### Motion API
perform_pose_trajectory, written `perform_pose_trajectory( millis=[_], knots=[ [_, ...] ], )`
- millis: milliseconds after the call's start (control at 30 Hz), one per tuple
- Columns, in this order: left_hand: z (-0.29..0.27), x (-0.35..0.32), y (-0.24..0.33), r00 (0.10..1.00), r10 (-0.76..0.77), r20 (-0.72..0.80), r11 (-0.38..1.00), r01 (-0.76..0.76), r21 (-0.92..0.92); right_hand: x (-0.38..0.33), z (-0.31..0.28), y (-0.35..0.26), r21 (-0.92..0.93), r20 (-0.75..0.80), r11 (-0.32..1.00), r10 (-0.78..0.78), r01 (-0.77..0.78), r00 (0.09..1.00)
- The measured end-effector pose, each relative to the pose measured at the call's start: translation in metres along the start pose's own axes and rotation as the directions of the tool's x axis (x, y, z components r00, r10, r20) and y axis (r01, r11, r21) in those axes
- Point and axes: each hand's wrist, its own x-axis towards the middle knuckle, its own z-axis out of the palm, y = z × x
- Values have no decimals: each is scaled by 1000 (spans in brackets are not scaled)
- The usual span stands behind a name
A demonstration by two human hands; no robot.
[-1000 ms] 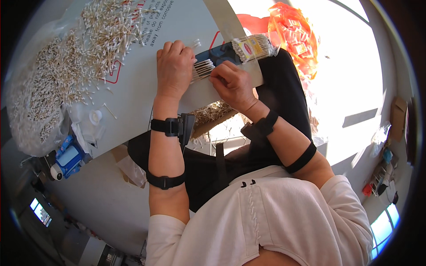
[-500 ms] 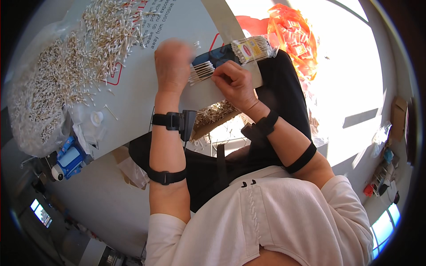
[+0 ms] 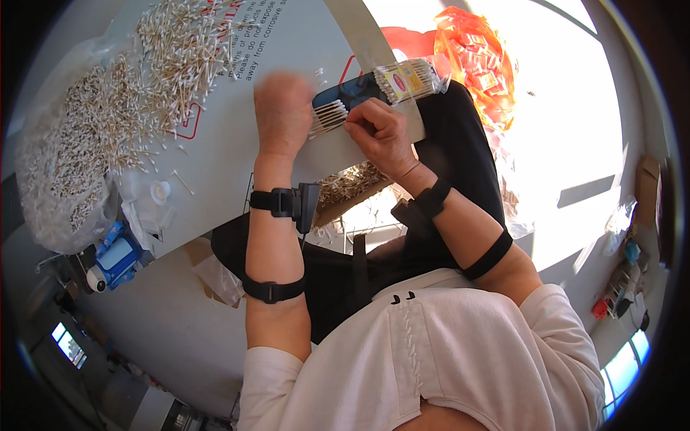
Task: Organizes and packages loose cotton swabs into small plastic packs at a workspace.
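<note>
A short row of cotton swabs (image 3: 330, 117) lies side by side between my two hands, next to a dark blue strip (image 3: 349, 91) on the table. My left hand (image 3: 284, 113) is at the row's left end, its fingers smeared by motion, so its grip cannot be made out. At the row's right end, my right hand (image 3: 382, 135) is closed with thumb and fingertips pinched together. Whatever sits between those fingertips is hidden. Beyond them, a clear pack of cotton swabs (image 3: 406, 79) with a yellow label lies at the table's edge.
Loose cotton swabs (image 3: 183, 61) are heaped on the grey table (image 3: 237, 136), beside a clear bag full of swabs (image 3: 72, 158). A blue and white device (image 3: 115, 255) stands at the left edge. Below the near edge is a box of swabs (image 3: 352, 179). An orange bag (image 3: 476, 65) holds packs.
My left hand has come slightly down and right, covering more of the swab row's left end. The right hand stays in place with the same pinch.
</note>
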Motion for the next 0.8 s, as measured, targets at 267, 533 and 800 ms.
perform_pose_trajectory(
  millis=[267, 533, 800],
  knots=[
    [2, -4, -1, 1000, -19, 13, 1000, 19, -9, 0, 0, 0, -11, 3, 1000, -5, 5, 1000],
    [-28, -11, 15, 997, -74, 24, 994, 76, -75, 4, -4, 3, 369, -43, 903, 253, -220, 967],
    [-30, -74, 51, 978, -184, 97, 943, 204, -264, 8, -9, 3, 457, -80, 852, 325, -255, 942]
  ],
)
